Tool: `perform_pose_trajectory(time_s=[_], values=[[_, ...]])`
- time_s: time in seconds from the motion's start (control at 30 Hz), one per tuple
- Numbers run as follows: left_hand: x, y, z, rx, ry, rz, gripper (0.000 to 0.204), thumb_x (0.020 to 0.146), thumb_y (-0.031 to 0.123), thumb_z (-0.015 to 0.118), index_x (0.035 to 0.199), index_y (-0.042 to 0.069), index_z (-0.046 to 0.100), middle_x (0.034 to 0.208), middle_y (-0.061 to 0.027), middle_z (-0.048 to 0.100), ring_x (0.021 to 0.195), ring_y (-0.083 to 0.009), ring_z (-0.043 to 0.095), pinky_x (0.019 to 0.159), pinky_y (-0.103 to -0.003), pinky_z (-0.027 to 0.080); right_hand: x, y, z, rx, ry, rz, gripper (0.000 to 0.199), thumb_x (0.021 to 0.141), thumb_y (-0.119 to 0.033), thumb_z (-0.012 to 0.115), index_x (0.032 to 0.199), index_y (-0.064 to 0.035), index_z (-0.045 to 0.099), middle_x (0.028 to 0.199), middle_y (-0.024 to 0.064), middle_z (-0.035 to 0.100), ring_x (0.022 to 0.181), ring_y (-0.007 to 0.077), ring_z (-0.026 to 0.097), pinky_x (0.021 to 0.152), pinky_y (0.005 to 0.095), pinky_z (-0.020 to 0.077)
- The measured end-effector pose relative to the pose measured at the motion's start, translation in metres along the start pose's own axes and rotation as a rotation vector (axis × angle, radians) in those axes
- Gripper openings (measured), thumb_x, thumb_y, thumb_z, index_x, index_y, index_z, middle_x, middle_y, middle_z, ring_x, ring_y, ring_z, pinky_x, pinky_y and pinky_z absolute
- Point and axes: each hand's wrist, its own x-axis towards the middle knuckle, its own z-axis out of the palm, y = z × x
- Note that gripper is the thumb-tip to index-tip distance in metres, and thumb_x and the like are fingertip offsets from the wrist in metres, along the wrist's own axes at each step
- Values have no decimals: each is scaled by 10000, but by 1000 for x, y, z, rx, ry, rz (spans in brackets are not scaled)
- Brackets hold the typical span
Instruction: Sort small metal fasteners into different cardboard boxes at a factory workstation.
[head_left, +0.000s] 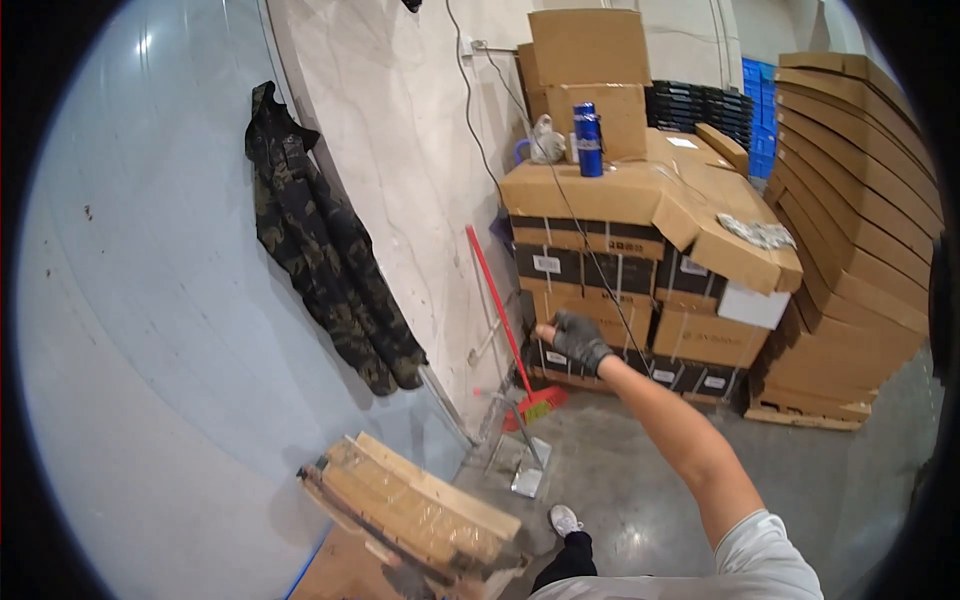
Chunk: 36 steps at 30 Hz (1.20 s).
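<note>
Grey knit glove on the right hand (pixel 578 340), stretched out at arm's length. Hung loosely open, fingers slightly curled, with nothing held and nothing touched as far as could be seen. Saw nothing of the left hand.

Just to the left of that open grip, the broom (pixel 497 302): thin red handle, straight and smooth, leaned slantwise against the pale wall, with the red and yellow bristles down below the hand on the floor. Judged as not yet grasped, near the palm but apart from it. Lower again, beneath the grip, a dull metal dustpan (pixel 525 466), flat and boxy, resting on polished grey concrete. Seemed untouched as well, so little done at this point.

Right behind the hand, stacked cartons (pixel 620 190): matt brown cardboard, strapped with black bands and pale labels, flaps loose on top. Up above the grip, a glossy blue bottle (pixel 588 140). Far to the left, a limp camouflage jacket (pixel 320 250) hung on the wall. Below and to the left, close to the body, rough wooden boards (pixel 420 510) wrapped in clear film.
</note>
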Motion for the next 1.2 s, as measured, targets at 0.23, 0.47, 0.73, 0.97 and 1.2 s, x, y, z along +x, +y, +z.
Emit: perform_pose_trajectory(time_s=[0.23,0.47,0.73,0.97,1.2], values=[[-13,-15,-32,110,80,-11,347,930,361,566,943,14,564,806,-67,550,689,-203,496,612,-322,433,260,-22,-10,-289,216,87,634,799,-553,645,1115,-8,577,1112,262,630,1068,396,605,907,449,473],[21,-116,-42,242,68,-4,301,931,313,548,955,12,557,777,-61,519,681,-198,437,621,-344,397,401,35,31,-340,148,142,666,764,-526,675,1146,7,558,1136,272,627,1082,407,607,926,452,476],[68,20,22,494,261,348,218,930,225,548,995,21,591,829,-93,574,728,-236,518,640,-340,445,546,-60,-6,-278,322,-425,271,771,-200,640,982,-46,567,1079,247,606,855,404,637,745,490,517],[65,221,143,680,517,658,172,928,148,548,1029,29,620,876,-122,622,769,-269,588,657,-336,486,742,-109,-100,-317,696,-665,344,758,-64,592,1099,-42,552,1072,222,598,818,377,647,708,471,535],[22,389,237,966,706,865,174,927,72,548,1063,37,650,922,-150,670,810,-301,659,673,-332,528,843,-176,-182,-171,818,-749,306,734,-25,601,1033,-58,542,1050,232,613,897,372,640,732,483,525]])
